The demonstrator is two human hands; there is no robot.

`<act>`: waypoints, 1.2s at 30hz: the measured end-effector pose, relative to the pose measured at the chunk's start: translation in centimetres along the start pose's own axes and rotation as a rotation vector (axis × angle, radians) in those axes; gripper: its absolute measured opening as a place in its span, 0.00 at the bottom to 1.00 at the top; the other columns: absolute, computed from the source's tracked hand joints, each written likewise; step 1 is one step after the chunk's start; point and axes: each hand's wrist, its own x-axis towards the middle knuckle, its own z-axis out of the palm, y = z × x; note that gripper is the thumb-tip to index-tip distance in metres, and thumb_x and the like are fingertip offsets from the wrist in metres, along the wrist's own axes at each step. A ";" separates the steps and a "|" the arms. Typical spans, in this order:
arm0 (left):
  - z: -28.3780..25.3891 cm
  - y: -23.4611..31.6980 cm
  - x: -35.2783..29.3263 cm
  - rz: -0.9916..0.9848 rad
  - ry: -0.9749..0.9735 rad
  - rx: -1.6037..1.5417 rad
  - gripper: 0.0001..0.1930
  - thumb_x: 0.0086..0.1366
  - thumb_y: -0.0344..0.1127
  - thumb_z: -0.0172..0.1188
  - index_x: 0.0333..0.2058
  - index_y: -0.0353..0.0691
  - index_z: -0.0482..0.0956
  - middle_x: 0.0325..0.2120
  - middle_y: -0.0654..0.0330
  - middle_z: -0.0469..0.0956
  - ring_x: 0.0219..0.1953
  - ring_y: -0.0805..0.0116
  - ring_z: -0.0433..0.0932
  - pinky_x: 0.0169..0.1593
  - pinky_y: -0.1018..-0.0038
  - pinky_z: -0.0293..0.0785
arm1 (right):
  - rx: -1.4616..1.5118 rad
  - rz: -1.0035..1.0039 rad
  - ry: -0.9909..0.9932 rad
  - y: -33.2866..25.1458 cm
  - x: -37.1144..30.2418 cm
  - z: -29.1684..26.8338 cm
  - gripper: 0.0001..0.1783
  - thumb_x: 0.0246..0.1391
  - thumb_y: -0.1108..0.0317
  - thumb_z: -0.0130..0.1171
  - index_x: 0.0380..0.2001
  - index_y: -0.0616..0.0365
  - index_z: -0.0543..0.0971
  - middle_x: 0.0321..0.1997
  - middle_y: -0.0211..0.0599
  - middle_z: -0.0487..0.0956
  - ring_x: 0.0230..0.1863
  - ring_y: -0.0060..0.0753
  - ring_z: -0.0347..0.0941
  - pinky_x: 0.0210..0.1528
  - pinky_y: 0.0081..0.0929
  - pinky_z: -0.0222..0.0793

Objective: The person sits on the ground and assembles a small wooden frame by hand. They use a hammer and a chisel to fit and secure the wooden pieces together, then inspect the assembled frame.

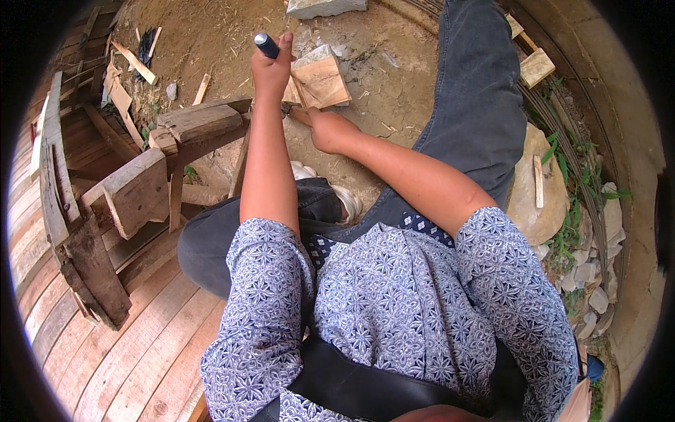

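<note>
Left hand (271, 70) clenched round a dark-handled tool (266, 45), raised over the small wood block (320, 81) on the dirt ground (211, 35) at far centre. Right hand (327, 130) gripping the block's near edge, just right of the other hand. Rough timber beams (190, 126) lying to the left.

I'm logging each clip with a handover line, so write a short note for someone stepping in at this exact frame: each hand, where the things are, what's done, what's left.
Left hand: raised, fist shut around a dark blue tool handle; the working end is hidden.
Right hand: low, resting against the lower edge of the small wood block; its grip is hidden.
The block lies on the dirt ground in front of the seated person, beside a rough wooden bench. Offcuts are scattered to the left.
Done: the block looks partly shaped, with pale cut faces.
Left: apparently more cutting on the block; how much cannot be told.
</note>
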 end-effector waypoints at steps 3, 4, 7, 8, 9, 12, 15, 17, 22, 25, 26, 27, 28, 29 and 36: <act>-0.1 0.1 0.0 0.008 -0.003 0.013 0.20 0.66 0.47 0.66 0.24 0.37 0.74 0.18 0.64 0.76 0.22 0.76 0.77 0.29 0.76 0.73 | 0.000 0.002 -0.008 0.0 -0.1 -0.1 0.27 0.52 0.75 0.49 0.58 0.66 0.68 0.49 0.62 0.79 0.52 0.59 0.77 0.53 0.50 0.72; -0.1 0.0 0.0 0.009 -0.004 0.010 0.20 0.66 0.47 0.66 0.24 0.37 0.74 0.18 0.64 0.76 0.22 0.76 0.76 0.29 0.76 0.73 | 0.001 0.002 -0.009 0.0 -0.1 -0.1 0.27 0.53 0.75 0.49 0.58 0.66 0.68 0.49 0.62 0.79 0.52 0.59 0.77 0.53 0.50 0.72; 0.0 0.1 0.0 0.014 -0.001 0.021 0.20 0.66 0.46 0.66 0.24 0.37 0.74 0.17 0.64 0.76 0.22 0.76 0.76 0.29 0.76 0.72 | 0.004 -0.004 0.004 0.1 -0.1 0.0 0.25 0.53 0.75 0.49 0.56 0.66 0.69 0.49 0.62 0.79 0.52 0.60 0.77 0.53 0.50 0.72; 0.0 0.2 -0.1 0.015 0.000 0.028 0.20 0.66 0.46 0.66 0.24 0.37 0.74 0.17 0.64 0.76 0.22 0.76 0.76 0.29 0.76 0.72 | 0.003 -0.002 0.006 0.1 0.0 0.1 0.25 0.53 0.75 0.49 0.56 0.67 0.70 0.49 0.62 0.79 0.52 0.60 0.77 0.53 0.50 0.72; 0.0 0.2 -0.1 0.013 0.002 0.027 0.20 0.66 0.46 0.66 0.24 0.37 0.75 0.17 0.64 0.76 0.22 0.76 0.76 0.29 0.76 0.72 | 0.001 -0.002 0.006 0.1 0.0 0.1 0.24 0.52 0.75 0.50 0.55 0.67 0.70 0.48 0.62 0.79 0.51 0.60 0.77 0.53 0.50 0.72; 0.0 0.2 -0.1 0.018 0.003 0.012 0.20 0.66 0.47 0.66 0.24 0.37 0.75 0.17 0.64 0.76 0.22 0.76 0.76 0.29 0.76 0.72 | 0.003 -0.004 0.009 0.1 0.1 0.2 0.22 0.52 0.75 0.50 0.52 0.68 0.70 0.48 0.63 0.79 0.51 0.61 0.77 0.53 0.51 0.72; 0.3 0.5 -0.2 0.023 0.002 0.007 0.21 0.66 0.47 0.66 0.23 0.37 0.74 0.17 0.65 0.75 0.22 0.77 0.74 0.29 0.76 0.72 | 0.005 -0.006 0.014 0.3 0.2 0.3 0.22 0.52 0.75 0.50 0.52 0.68 0.71 0.48 0.63 0.79 0.51 0.61 0.77 0.53 0.51 0.72; 0.7 0.9 -0.4 0.001 0.003 0.048 0.22 0.66 0.48 0.66 0.21 0.37 0.73 0.17 0.66 0.74 0.22 0.78 0.73 0.29 0.76 0.71 | -0.002 -0.008 0.015 0.4 0.2 0.3 0.22 0.51 0.75 0.50 0.52 0.68 0.71 0.48 0.63 0.79 0.51 0.61 0.78 0.53 0.51 0.72; 0.5 0.2 -0.1 0.059 -0.022 0.167 0.23 0.66 0.47 0.66 0.20 0.37 0.72 0.16 0.68 0.70 0.21 0.78 0.66 0.27 0.75 0.66 | -0.008 -0.020 0.017 0.1 0.0 0.2 0.23 0.51 0.75 0.50 0.52 0.68 0.70 0.47 0.63 0.80 0.50 0.61 0.78 0.52 0.51 0.72; 1.1 -0.1 -0.1 0.064 -0.005 0.159 0.23 0.65 0.47 0.67 0.20 0.36 0.70 0.15 0.68 0.67 0.22 0.77 0.62 0.26 0.74 0.63 | -0.013 -0.016 0.034 0.1 0.0 0.3 0.23 0.51 0.75 0.50 0.52 0.68 0.70 0.46 0.63 0.80 0.50 0.61 0.78 0.52 0.51 0.72; 1.2 -0.2 -0.1 0.059 0.001 0.141 0.24 0.65 0.47 0.67 0.20 0.36 0.70 0.15 0.68 0.67 0.22 0.76 0.61 0.26 0.73 0.62 | -0.011 -0.013 0.028 0.1 0.1 0.4 0.23 0.51 0.75 0.50 0.52 0.68 0.70 0.46 0.63 0.80 0.50 0.61 0.78 0.52 0.51 0.72; 1.2 -0.3 0.0 0.060 0.003 0.158 0.24 0.65 0.47 0.67 0.20 0.36 0.70 0.15 0.67 0.66 0.22 0.76 0.61 0.26 0.73 0.63 | -0.009 -0.009 0.024 0.1 0.1 0.4 0.23 0.52 0.75 0.50 0.52 0.68 0.70 0.47 0.63 0.79 0.51 0.62 0.78 0.53 0.51 0.72; 1.1 -0.4 0.0 0.061 0.006 0.176 0.24 0.65 0.47 0.67 0.20 0.36 0.70 0.15 0.67 0.66 0.22 0.76 0.62 0.26 0.73 0.63 | -0.006 -0.005 0.019 0.0 0.1 0.4 0.22 0.52 0.75 0.50 0.52 0.68 0.70 0.47 0.63 0.79 0.51 0.62 0.77 0.53 0.51 0.72; 1.0 -0.4 0.0 0.061 0.009 0.193 0.24 0.65 0.48 0.67 0.20 0.36 0.70 0.15 0.67 0.66 0.22 0.76 0.62 0.26 0.73 0.63 | -0.007 0.001 0.017 0.0 0.1 0.3 0.22 0.52 0.75 0.50 0.52 0.68 0.70 0.47 0.63 0.79 0.51 0.62 0.77 0.53 0.51 0.72; 1.4 0.5 -0.5 0.137 -0.008 0.254 0.23 0.68 0.45 0.64 0.19 0.37 0.71 0.15 0.68 0.70 0.20 0.78 0.66 0.26 0.74 0.64 | -0.010 -0.011 0.033 0.1 0.1 0.4 0.21 0.53 0.74 0.49 0.51 0.67 0.70 0.47 0.64 0.79 0.51 0.61 0.77 0.52 0.52 0.72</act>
